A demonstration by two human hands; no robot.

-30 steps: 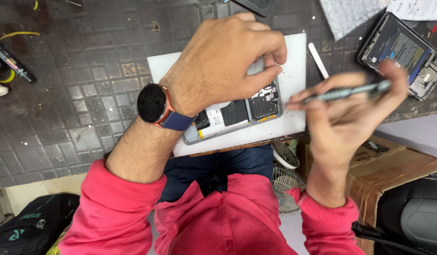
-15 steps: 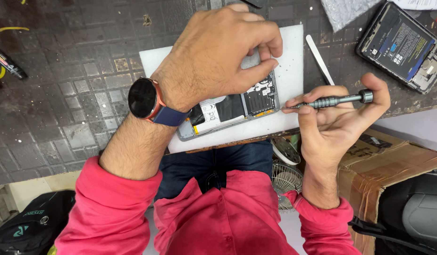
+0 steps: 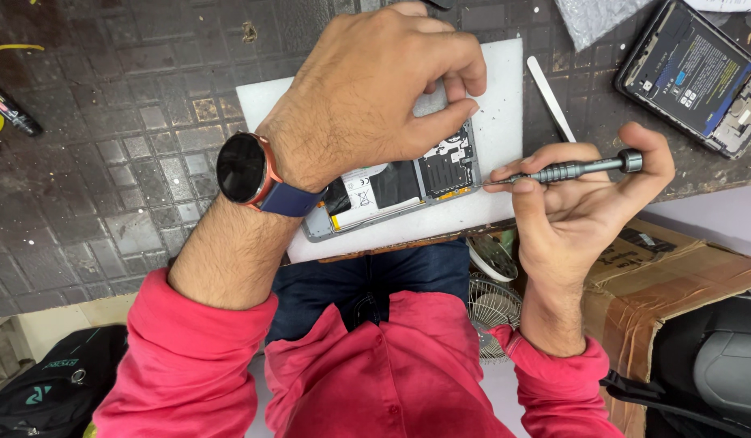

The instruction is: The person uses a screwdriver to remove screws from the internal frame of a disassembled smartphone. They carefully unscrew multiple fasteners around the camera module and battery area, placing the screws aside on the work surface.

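Observation:
An opened phone [image 3: 408, 182] with its back off lies on a white foam pad [image 3: 505, 89] at the table's near edge. My left hand [image 3: 375, 89] rests over the phone's upper part and pinches its top edge, a round watch on the wrist. My right hand [image 3: 578, 203] holds a grey metal precision screwdriver [image 3: 578, 169] nearly level, its thin tip at the phone's right edge. The phone's top end is hidden under my left fingers.
A second opened phone [image 3: 692, 73] lies at the far right of the dark tiled mat. A white plastic pry tool [image 3: 550, 97] sits beside the pad. A cardboard box [image 3: 684, 276] and a small fan [image 3: 493, 304] stand below the table edge. A black bag [image 3: 51, 389] lies at lower left.
My right hand has lowered and brought the screwdriver tip leftward to the phone's right edge. My left hand stays on the phone.

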